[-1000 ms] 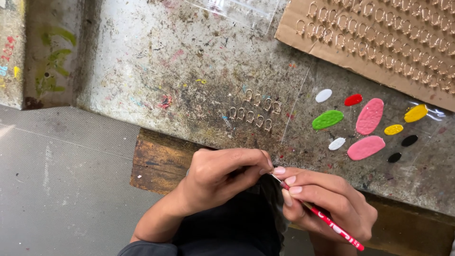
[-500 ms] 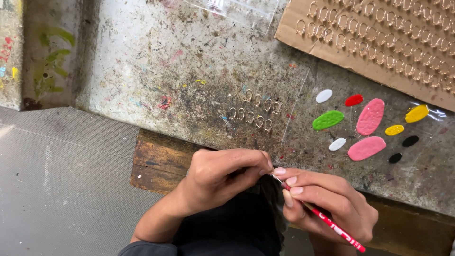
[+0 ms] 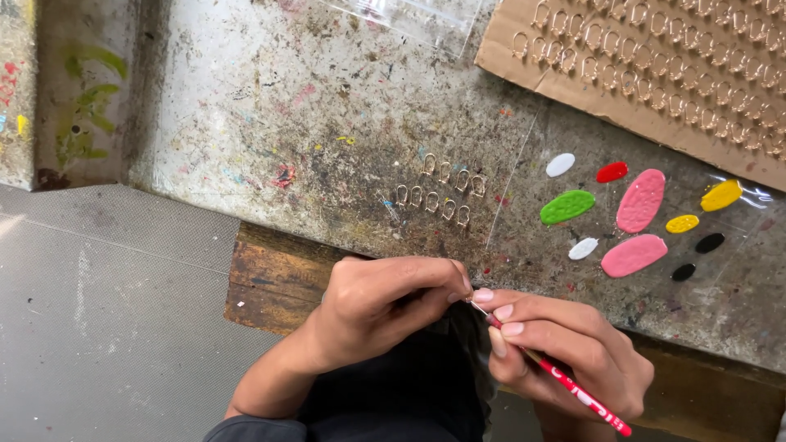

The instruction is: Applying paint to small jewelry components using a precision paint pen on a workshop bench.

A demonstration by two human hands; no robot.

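Red-handled and thin, a paintbrush (image 3: 565,383) runs through my right hand (image 3: 565,352), whose fingers are curled shut around its shaft in a pencil grip; the brush tip points left, to where my two hands meet. My left hand (image 3: 385,307) is closed into a loose fist with thumb and forefinger pinched together at that meeting point. Whatever it pinches is too small and too hidden to make out. Both hands hover near the front edge of the tabletop (image 3: 327,123), just above my dark-clothed lap.

Beyond my hands, on the stained, paint-flecked grey tabletop, a small cluster of metal loops (image 3: 438,190) lies in two short rows under a clear plastic sheet (image 3: 508,188). To the right of them, blobs of paint sit on the same kind of clear film: a white blob (image 3: 560,164), a red blob (image 3: 612,172), a green blob (image 3: 567,206), two large pink blobs (image 3: 640,200), two yellow blobs (image 3: 720,195), a second small white one and two black blobs (image 3: 709,242).

At the far right, a sheet of brown cardboard (image 3: 524,61) carries many rows of the same metal loops. A clear plastic bag (image 3: 409,15) lies at the far edge, left of the cardboard. Near me, below the tabletop's edge, a worn wooden board (image 3: 274,278) shows, with grey floor (image 3: 98,327) spreading out to the left.
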